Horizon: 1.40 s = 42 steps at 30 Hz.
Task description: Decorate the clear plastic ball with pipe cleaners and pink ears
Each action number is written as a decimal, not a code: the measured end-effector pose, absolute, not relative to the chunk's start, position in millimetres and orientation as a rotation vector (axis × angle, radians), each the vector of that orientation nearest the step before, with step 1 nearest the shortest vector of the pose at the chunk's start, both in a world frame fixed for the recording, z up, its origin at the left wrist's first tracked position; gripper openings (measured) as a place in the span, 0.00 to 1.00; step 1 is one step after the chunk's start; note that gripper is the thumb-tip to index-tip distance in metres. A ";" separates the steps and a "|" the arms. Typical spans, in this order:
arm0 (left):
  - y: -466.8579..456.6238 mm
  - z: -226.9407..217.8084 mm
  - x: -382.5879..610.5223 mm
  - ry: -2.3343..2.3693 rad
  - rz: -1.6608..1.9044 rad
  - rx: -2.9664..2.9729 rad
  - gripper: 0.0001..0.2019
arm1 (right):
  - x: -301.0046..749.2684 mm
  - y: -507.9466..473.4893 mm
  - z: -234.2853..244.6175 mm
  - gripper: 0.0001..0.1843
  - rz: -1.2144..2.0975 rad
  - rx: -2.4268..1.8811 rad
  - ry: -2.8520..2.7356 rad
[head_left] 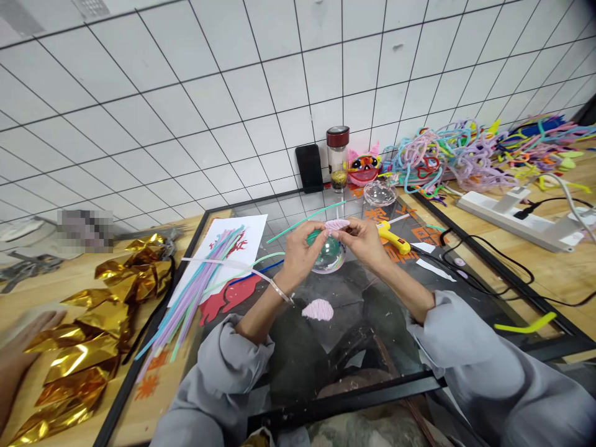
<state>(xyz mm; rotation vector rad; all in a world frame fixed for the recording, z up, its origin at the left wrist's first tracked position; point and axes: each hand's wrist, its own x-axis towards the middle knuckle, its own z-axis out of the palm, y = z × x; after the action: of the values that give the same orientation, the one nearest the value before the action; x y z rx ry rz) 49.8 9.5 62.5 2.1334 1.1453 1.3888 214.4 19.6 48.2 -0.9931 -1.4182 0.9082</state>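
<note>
My left hand [302, 251] and my right hand [361, 242] meet over the middle of the glass board, fingers pinched. Between their fingertips is a small pink oval piece [338, 224], its surface ridged as if wound with fuzzy stem. Just beneath stands a clear plastic ball [328, 257], with green showing at its upper left, partly hidden by my left fingers. A similar pink oval piece [318, 310] lies flat nearer to me. Right of my right hand rests a yellow glue gun [395, 239]. A green pipe cleaner [305, 221] lies behind my left hand.
Pipe cleaners [195, 285] lie across white paper [246, 233] at left, beside gold foil [88, 329] and another person's hand [28, 347]. A phone [310, 168], jar [338, 158] and clear bowl [379, 193] stand behind. At right are tangled pipe cleaners [447, 158], a power strip [526, 217] and black cable [493, 245].
</note>
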 end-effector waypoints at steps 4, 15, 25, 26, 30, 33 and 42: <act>8.4 62.5 50.1 1.178 1.378 2.115 0.05 | 213.1 19.3 48.4 0.17 0.933 -1.000 -1.394; 6.6 60.6 51.4 1.102 1.465 2.114 0.10 | 210.4 17.8 49.5 0.16 0.987 -1.047 -1.356; 6.4 60.3 51.6 1.103 1.501 2.168 0.08 | 208.4 20.9 46.0 0.15 0.962 -1.071 -1.333; 6.4 60.2 51.7 1.102 1.499 2.166 0.08 | 208.4 21.0 46.1 0.15 0.964 -1.072 -1.332; 5.9 59.6 52.4 1.131 1.481 2.142 0.09 | 208.5 20.5 47.2 0.15 0.963 -1.066 -1.330; 5.5 59.2 52.5 1.136 1.483 2.128 0.11 | 208.4 19.9 48.2 0.15 0.967 -1.060 -1.325; 7.2 56.6 51.8 1.106 1.495 2.176 0.10 | 209.1 18.3 50.4 0.17 0.973 -1.064 -1.336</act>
<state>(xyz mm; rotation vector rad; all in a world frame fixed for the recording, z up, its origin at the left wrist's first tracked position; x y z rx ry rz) 51.8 7.2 56.6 2.1758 1.1055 1.4949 209.1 18.3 50.4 -1.0644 -1.3365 0.9729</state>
